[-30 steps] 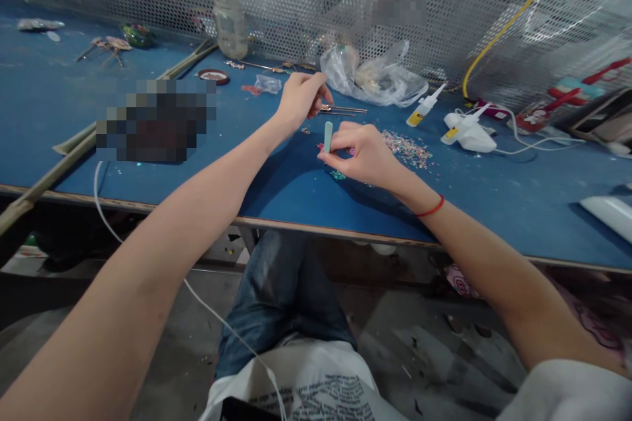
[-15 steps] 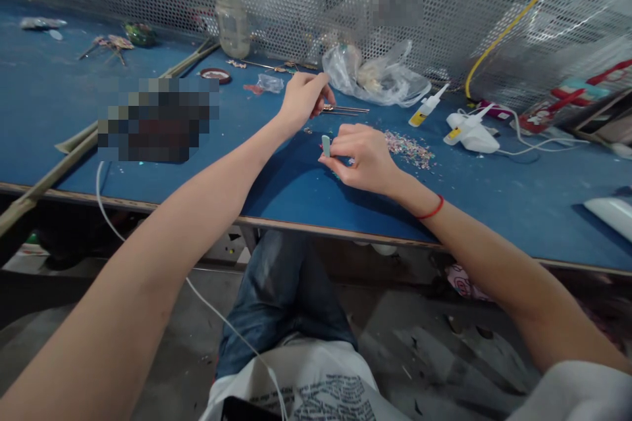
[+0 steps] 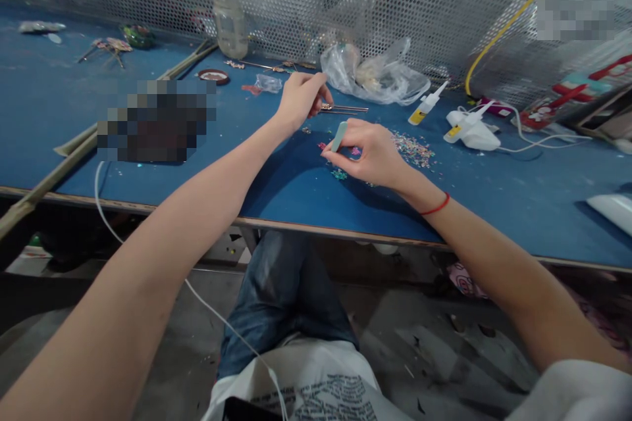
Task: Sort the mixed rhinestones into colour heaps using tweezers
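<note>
I'm pinching a pale green stick [image 3: 338, 137] between the thumb and forefinger of my right hand [image 3: 371, 155], with its upper end tilting away from my palm and toward the tweezers [image 3: 344, 108]. My right hand is nearly closed around it and is hovering just above the blue workbench [image 3: 498, 217], right over a scatter of teal beads [image 3: 338, 174] and pink sequins [image 3: 322, 145]. A heap of mixed glitter flakes [image 3: 413, 150] is lying just beside my right fingers.

My left hand [image 3: 301, 100] is curling inward, its fingertips [image 3: 323, 93] drawn together near the tweezers, which are lying on the bench just beside them. I can't quite tell from this view whether those fingertips are gripping something tiny.

Farther along the bench, a crumpled plastic bag [image 3: 375, 72] is lying against the perforated metal screen [image 3: 395, 0], with a small glue bottle [image 3: 425, 104] to its right. A glass jar [image 3: 230, 27] is standing near the screen, well to the left of my hands.
</note>
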`<action>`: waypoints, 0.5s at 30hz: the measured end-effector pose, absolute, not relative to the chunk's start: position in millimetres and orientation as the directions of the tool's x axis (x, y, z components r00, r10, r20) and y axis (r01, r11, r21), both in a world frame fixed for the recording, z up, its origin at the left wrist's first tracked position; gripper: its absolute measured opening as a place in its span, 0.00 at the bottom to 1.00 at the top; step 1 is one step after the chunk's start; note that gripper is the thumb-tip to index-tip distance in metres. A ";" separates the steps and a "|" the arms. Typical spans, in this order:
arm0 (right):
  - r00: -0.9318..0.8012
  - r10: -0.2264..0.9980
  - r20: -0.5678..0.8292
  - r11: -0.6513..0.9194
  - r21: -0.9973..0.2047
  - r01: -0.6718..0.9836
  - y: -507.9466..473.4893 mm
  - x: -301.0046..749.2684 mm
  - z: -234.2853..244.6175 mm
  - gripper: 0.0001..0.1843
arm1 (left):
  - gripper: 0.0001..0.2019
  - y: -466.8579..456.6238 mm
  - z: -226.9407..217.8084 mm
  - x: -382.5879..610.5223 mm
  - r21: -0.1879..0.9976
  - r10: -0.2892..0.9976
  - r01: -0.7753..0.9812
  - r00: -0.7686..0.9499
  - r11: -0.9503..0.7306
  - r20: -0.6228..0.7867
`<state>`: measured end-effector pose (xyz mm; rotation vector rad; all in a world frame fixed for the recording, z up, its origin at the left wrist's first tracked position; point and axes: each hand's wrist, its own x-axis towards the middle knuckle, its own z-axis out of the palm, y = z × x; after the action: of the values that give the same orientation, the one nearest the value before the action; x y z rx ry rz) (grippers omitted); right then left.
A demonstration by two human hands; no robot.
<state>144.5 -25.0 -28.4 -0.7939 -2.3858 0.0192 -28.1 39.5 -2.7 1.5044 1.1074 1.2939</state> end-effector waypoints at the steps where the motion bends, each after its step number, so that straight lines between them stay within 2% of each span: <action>1: -0.642 0.531 0.553 0.832 -0.196 0.519 -24.9 145.6 -28.4 0.13 | 0.25 39.9 -3.0 -28.1 0.962 0.965 0.086 0.077 -0.259 0.252; 7: -0.662 0.512 0.548 0.841 -0.160 0.518 -26.7 148.4 -26.9 0.13 | 0.24 43.5 -5.8 -28.5 0.953 0.953 0.062 0.084 -0.297 0.291; 15: -0.714 0.459 0.529 0.857 -0.052 0.512 -25.9 148.1 -27.0 0.18 | 0.25 42.3 -5.3 -28.2 0.954 0.954 0.051 0.082 -0.295 0.290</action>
<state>148.1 -25.9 -27.0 -0.7072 -2.4888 -0.1318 -28.2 42.3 -5.3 1.5070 1.0449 1.3365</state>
